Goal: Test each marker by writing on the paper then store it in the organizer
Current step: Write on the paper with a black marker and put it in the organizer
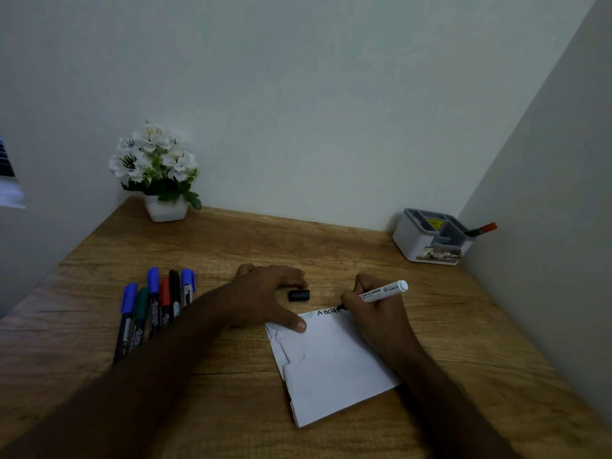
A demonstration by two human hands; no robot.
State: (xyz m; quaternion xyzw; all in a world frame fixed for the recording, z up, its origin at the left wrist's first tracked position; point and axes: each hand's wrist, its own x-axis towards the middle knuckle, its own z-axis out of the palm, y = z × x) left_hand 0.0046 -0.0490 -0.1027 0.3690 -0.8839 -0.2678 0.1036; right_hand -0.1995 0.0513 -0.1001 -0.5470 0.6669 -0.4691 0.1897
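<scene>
The right hand (377, 313) held a white whiteboard marker (377, 294) with curled fingers, and the black tip of the marker touched the top edge of the white paper (331, 362), at the end of black letters written there. The left hand (265, 293) lay flat with relaxed fingers, its thumb pressed on the upper left corner of the paper and the other fingers spread on the wooden surface (231, 409) beyond it. Between the two hands, just beside the left fingers, lay a black marker cap (298, 295), apart from the paper. To the left of the left hand, partly under its forearm, six capped markers (152, 306) lay side by side: blue, green, blue, red, black and blue. Far beyond the right hand, in the corner of the surface by the wall, stood the white and grey organizer (427, 240), with one marker with an orange-red end (482, 229) leaning in its right compartment. Far beyond the left hand stood a white pot of white flowers (155, 170) against the wall.
</scene>
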